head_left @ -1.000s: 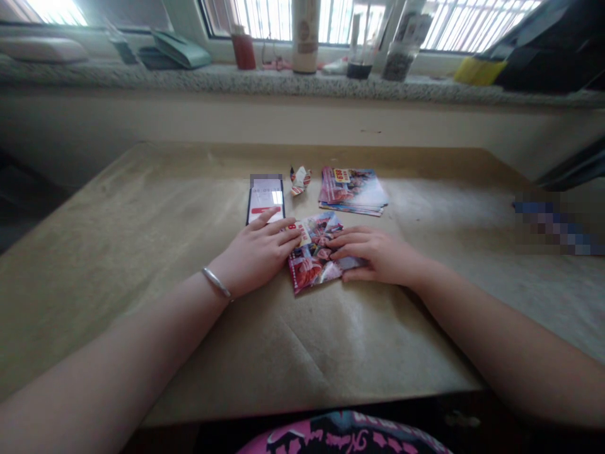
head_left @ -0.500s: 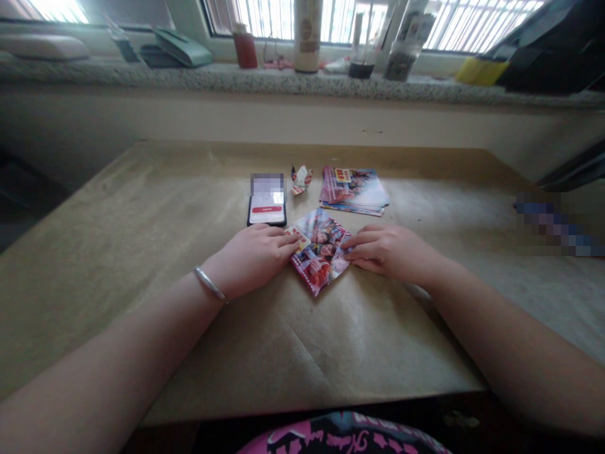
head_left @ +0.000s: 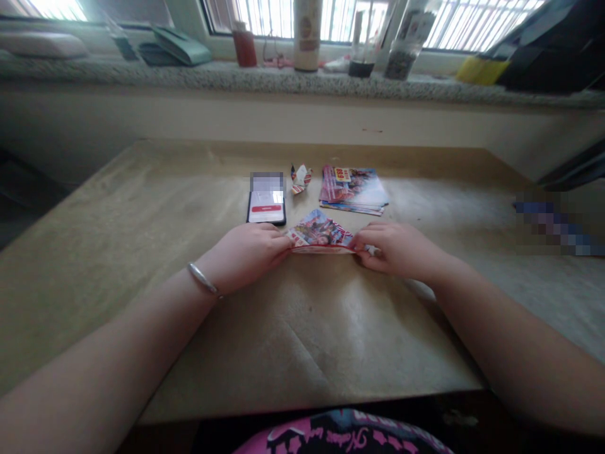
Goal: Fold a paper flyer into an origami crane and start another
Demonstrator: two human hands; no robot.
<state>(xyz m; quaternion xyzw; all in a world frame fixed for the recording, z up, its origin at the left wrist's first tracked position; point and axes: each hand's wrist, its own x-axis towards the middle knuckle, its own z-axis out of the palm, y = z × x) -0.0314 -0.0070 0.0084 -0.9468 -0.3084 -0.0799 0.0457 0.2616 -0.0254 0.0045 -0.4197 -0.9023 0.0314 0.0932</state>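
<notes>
A colourful printed sheet of paper (head_left: 317, 231) lies between my hands in the middle of the table, its near part folded under or back so that a triangle shows with a straight edge towards me. My left hand (head_left: 258, 252), with a silver bangle at the wrist, pinches the left corner. The right corner is between the thumb and fingers of my right hand (head_left: 390, 249); a small pale bit of paper shows by those fingers. Just beyond my left hand lies a phone (head_left: 267, 211) with its screen lit.
Behind the sheet stand a small folded paper piece (head_left: 301, 179) and a stack of printed sheets (head_left: 354, 189). A granite windowsill (head_left: 265, 77) at the back holds bottles, a red container (head_left: 244, 49) and a yellow object (head_left: 482, 69). A blurred-out item (head_left: 558, 227) is at the right.
The sheet was a flat diamond with its point towards me; its near half is now folded away, leaving a triangle. Both hands have closed on its side corners.
</notes>
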